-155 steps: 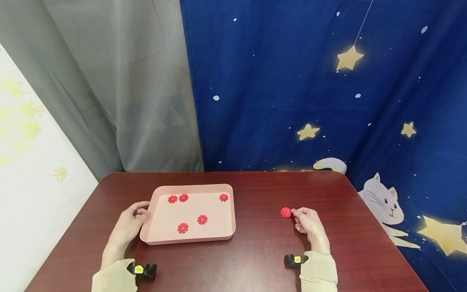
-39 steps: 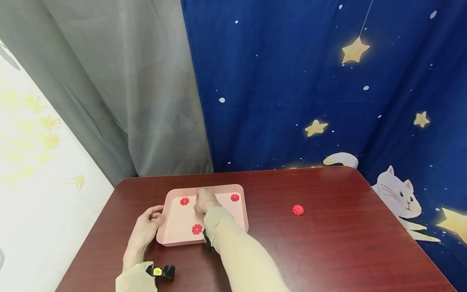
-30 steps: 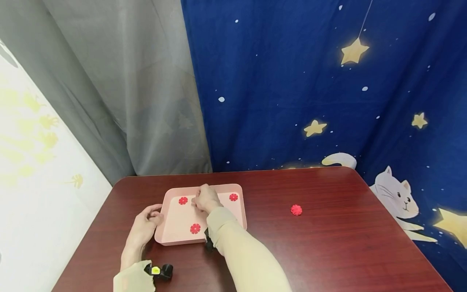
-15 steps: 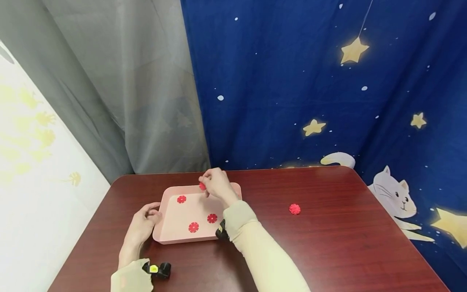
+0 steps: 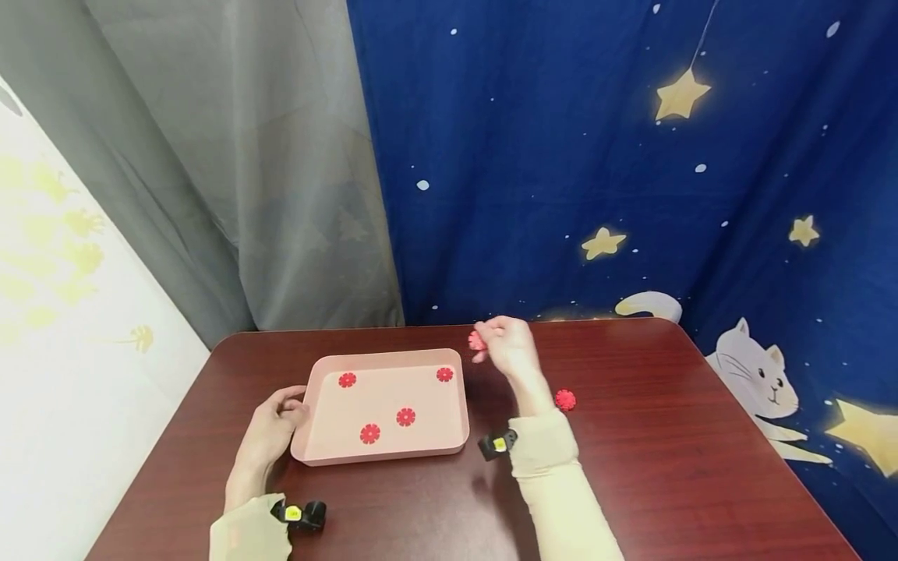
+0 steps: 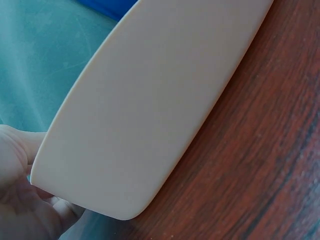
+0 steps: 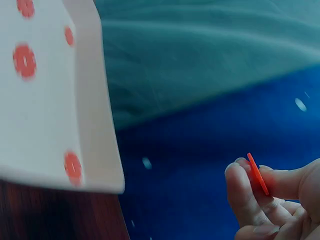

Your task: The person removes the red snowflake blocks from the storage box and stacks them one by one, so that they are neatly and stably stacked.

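Observation:
A pink tray [image 5: 379, 456] lies on the table, with several flat red notched snowflake discs spread in it. One disc [image 5: 347, 379] is near the back left, another [image 5: 445, 375] at the back right. My left hand [image 5: 266, 428] holds the tray's left end, its fingertips at the rim; the left wrist view shows the hand [image 6: 30, 195] around the tray corner. Beyond the tray's right side, my right hand [image 5: 510, 347] is raised above the table, pinching a red snowflake disc [image 7: 258, 175] between thumb and fingers. Another red snowflake disc [image 5: 565, 400] lies on the table beside my right forearm.
The dark red-brown wooden table [image 5: 666, 467] extends to the right of the tray. Its back edge meets a grey curtain [image 5: 309, 195] and a blue star-patterned curtain [image 5: 505, 195]. Both wrists wear black camera straps [image 5: 302, 514].
My right hand left the table disc, reached into the tray, took a snowflake disc from the back, lifted it out and carried it right, past the tray. My left hand stays at the tray.

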`<state>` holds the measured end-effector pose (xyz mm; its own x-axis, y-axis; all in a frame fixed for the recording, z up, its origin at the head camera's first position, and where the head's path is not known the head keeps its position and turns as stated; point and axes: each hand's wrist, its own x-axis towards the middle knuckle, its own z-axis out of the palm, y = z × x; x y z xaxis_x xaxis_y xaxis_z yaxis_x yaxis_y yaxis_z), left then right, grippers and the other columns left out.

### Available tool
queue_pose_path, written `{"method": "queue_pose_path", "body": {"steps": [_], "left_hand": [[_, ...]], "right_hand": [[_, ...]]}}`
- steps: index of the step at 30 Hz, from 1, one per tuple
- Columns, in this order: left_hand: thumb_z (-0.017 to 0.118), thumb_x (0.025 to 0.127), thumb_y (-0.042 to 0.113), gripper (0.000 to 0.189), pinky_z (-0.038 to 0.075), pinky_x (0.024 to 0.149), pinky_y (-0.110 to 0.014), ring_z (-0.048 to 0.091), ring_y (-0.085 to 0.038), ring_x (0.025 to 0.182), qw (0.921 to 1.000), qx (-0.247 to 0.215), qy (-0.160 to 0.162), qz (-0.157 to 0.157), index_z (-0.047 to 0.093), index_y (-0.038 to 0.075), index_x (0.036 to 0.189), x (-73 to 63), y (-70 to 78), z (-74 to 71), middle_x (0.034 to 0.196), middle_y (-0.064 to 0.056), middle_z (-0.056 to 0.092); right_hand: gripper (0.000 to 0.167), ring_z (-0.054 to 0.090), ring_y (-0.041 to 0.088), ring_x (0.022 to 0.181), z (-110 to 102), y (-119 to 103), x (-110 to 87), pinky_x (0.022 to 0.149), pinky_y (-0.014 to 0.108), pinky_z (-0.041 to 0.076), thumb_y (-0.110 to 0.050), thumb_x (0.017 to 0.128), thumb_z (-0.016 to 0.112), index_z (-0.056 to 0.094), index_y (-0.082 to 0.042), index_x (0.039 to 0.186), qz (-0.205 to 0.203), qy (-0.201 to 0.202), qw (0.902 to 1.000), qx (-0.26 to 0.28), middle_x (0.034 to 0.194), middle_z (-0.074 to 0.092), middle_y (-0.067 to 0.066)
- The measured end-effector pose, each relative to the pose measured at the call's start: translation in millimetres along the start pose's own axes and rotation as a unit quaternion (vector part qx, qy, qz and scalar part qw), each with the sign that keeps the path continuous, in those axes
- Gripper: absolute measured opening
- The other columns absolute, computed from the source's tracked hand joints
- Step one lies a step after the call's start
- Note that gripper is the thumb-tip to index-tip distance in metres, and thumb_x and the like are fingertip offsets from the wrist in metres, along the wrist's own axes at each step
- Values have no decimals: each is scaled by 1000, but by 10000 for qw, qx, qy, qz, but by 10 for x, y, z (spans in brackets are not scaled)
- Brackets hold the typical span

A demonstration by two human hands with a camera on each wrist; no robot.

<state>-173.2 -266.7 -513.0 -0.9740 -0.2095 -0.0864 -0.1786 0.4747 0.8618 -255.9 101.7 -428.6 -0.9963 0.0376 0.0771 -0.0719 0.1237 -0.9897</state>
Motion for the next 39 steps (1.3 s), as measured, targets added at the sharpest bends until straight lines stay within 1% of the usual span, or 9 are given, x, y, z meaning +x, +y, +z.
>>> {"method": "queue_pose_path", "body": {"steps": [4, 8, 13, 16, 19, 27, 30, 34, 39], "left_hand": [[55, 98, 11, 43, 45, 72, -24, 56, -20, 90, 10000, 37, 46, 17, 47, 1, 139, 19, -12, 7, 106, -15, 57], [55, 98, 9, 42, 45, 71, -24, 56, -19, 88, 10000, 51, 65, 54, 47, 0, 138, 25, -3, 17, 105, -14, 56], [54, 98, 8, 42, 46, 69, -24, 55, -19, 86, 9999, 85, 58, 55, 47, 0, 138, 18, 17, 19, 105, -15, 56], [53, 99, 10, 42, 46, 70, -25, 55, -21, 87, 9999, 120, 20, 28, 46, 0, 139, 9, 14, 14, 106, -16, 57], [52, 99, 11, 42, 46, 70, -26, 55, -23, 89, 9999, 118, -19, -19, 45, 1, 140, -7, 6, 12, 107, -16, 56], [51, 99, 9, 42, 46, 70, -25, 53, -23, 90, 9999, 131, 6, -47, 45, 1, 140, -20, 17, 26, 107, -15, 54], [51, 99, 8, 41, 45, 69, -25, 52, -22, 88, 9998, 205, 45, -35, 46, 1, 139, -19, 25, 28, 106, -15, 54], [51, 99, 7, 41, 45, 67, -24, 53, -21, 86, 9996, 261, 72, -14, 46, 0, 139, -14, 35, 27, 105, -15, 54], [52, 99, 8, 42, 45, 67, -25, 53, -22, 86, 9996, 287, 52, -28, 46, 0, 139, -10, 34, 27, 104, -15, 55]], "right_hand": [[16, 65, 17, 59, -373, 123, -69, 57, 34, 56, -2, 96, 59, 62, 13, 96, 21, 359, 9986, 389, 75, 68, 15], [20, 66, 21, 55, -731, 265, -147, 61, 27, 53, -11, 97, 60, 64, 8, 97, 137, 775, 9967, -202, 78, 71, 12], [26, 65, 26, 52, -1082, 431, -221, 56, 25, 48, -22, 98, 60, 64, 4, 98, 513, 1096, 9875, -1012, 74, 70, 10], [29, 66, 29, 56, -1219, 497, -236, 73, 28, 50, -26, 100, 58, 63, 3, 99, 768, 1157, 9828, -1220, 72, 69, 10], [31, 65, 31, 59, -1302, 542, -242, 85, 34, 44, -28, 101, 56, 62, 3, 101, 957, 1198, 9789, -1352, 67, 65, 9], [32, 46, 26, 90, -1458, 822, -267, 77, 36, 35, -27, 98, 59, 65, 4, 94, 1266, 1198, 9711, -1630, 91, 56, 10], [30, 49, 21, 71, -1493, 927, -272, 63, 31, 38, -27, 97, 61, 66, 2, 89, 1462, 1163, 9702, -1541, 73, 54, 4], [27, 42, 13, 48, -1511, 1005, -278, 45, 26, 31, -25, 97, 61, 63, -1, 86, 1783, 896, 9726, -1191, 56, 43, -2], [25, 43, 13, 48, -1493, 1035, -279, 44, 25, 29, -22, 96, 61, 63, 0, 84, 1851, 684, 9734, -1168, 59, 45, 0]]}}
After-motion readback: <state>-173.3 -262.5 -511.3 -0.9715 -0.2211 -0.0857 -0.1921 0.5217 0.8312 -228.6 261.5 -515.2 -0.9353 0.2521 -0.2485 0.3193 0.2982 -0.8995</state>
